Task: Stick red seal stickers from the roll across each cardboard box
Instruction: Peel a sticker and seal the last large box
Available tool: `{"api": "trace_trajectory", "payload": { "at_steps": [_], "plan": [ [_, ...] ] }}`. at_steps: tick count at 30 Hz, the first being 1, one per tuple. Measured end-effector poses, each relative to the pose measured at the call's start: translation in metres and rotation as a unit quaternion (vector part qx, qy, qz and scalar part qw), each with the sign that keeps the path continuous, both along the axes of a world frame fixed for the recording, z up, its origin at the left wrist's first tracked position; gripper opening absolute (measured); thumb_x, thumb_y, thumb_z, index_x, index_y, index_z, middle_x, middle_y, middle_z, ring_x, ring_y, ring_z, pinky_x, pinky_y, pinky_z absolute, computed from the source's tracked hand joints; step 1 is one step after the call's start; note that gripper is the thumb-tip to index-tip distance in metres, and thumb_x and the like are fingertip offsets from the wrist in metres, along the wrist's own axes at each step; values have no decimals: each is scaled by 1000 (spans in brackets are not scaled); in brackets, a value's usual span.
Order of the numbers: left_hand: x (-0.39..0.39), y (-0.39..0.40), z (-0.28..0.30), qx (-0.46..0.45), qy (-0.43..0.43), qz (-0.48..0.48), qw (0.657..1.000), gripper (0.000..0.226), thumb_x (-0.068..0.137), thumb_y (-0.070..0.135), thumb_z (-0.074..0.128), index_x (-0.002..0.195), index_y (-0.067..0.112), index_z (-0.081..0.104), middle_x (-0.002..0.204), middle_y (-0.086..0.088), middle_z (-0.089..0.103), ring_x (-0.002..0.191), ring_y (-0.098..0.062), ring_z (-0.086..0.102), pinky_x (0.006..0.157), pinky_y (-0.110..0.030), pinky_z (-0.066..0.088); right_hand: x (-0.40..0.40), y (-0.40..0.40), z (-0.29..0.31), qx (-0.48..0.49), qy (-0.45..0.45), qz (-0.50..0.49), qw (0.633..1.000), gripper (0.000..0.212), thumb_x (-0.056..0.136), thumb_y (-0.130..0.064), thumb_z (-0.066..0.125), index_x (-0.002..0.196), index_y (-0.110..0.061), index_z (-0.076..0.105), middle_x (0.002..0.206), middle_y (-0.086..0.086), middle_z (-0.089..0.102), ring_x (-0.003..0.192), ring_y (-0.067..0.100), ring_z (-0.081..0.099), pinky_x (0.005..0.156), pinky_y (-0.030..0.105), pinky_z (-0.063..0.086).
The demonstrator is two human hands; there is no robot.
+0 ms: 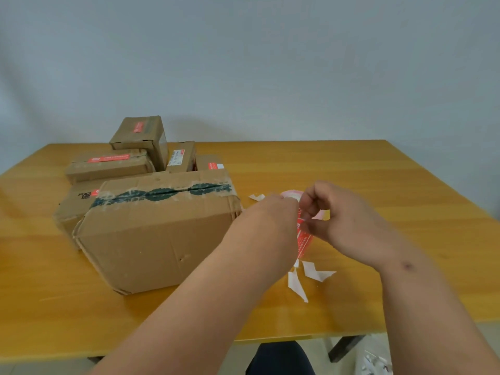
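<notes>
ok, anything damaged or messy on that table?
Yes. The big cardboard box in front looks battered: crumpled corners, small punctures in its near face, wrinkled tape along the top seam. Torn white backing scraps litter the table near the sticker roll both hands are working on.

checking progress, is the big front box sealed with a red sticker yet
Not yet: the big box shows only dark printed tape, no red sticker.
</notes>
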State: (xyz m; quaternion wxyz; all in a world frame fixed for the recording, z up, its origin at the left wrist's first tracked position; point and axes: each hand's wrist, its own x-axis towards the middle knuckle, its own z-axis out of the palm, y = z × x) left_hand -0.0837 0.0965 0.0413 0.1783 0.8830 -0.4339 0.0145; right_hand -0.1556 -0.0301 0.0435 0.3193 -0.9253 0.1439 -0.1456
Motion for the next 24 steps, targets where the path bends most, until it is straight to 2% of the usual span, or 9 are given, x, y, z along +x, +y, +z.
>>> {"api": "trace_trajectory", "payload": {
  "at_steps": [2, 4, 7, 10, 14, 18, 24],
  "plan": [
    [2, -5, -5, 9, 0, 1, 1000, 15, 97, 15, 45, 108, 19, 54, 86, 6, 41, 84, -16, 52, 66, -27, 39, 0, 0, 0, 3, 4, 5, 1000, 24, 81, -7, 69, 83, -28, 58, 83, -15, 64, 80, -2, 58, 71, 16, 46],
    [4, -5, -9, -1, 23, 9, 1000, 15, 97, 16, 44, 101, 17, 57, 84, 5, 49, 78, -15, 52, 63, -28, 41, -1, -1, -1, -3, 18, 5, 1000, 22, 82, -9, 68, 85, -29, 61, 84, -17, 64, 83, -3, 58, 75, 16, 45],
    [8, 1, -14, -64, 112, 20, 991, 15, 97, 21, 47, 92, 17, 61, 82, 1, 59, 73, -16, 57, 64, -34, 49, -1, -2, 1, -56, 61, -5, 997, 13, 85, -18, 65, 86, -31, 66, 90, -17, 66, 91, 5, 58, 93, 35, 41],
    [9, 5, -19, -100, 148, 28, 984, 16, 97, 26, 51, 87, 19, 61, 73, 5, 58, 59, -11, 51, 51, -26, 41, -1, -2, 4, -82, 73, -7, 994, 11, 87, -22, 65, 88, -31, 69, 92, -17, 65, 93, 5, 55, 100, 41, 34],
    [7, 5, -22, -112, 144, 27, 983, 20, 98, 29, 49, 85, 19, 60, 65, 7, 53, 53, -7, 43, 47, -17, 31, 2, 0, 4, -107, 71, -1, 992, 4, 87, -30, 67, 83, -30, 66, 90, -15, 63, 86, 1, 48, 100, 37, 29],
    [5, 7, -24, -153, 168, 28, 974, 23, 97, 26, 50, 79, 13, 59, 57, 6, 47, 48, -7, 36, 45, -17, 34, 0, -1, 5, -91, 74, 6, 993, 7, 87, -33, 66, 84, -26, 67, 92, -13, 65, 81, -6, 46, 95, 30, 27],
    [3, 7, -26, -190, 219, 31, 957, 25, 96, 23, 51, 79, 8, 62, 59, -3, 51, 47, -7, 36, 43, -18, 31, -1, 0, 5, -68, 56, 23, 996, 7, 84, -29, 69, 78, -27, 66, 86, -14, 65, 88, 3, 54, 97, 38, 34]
  ]
}}
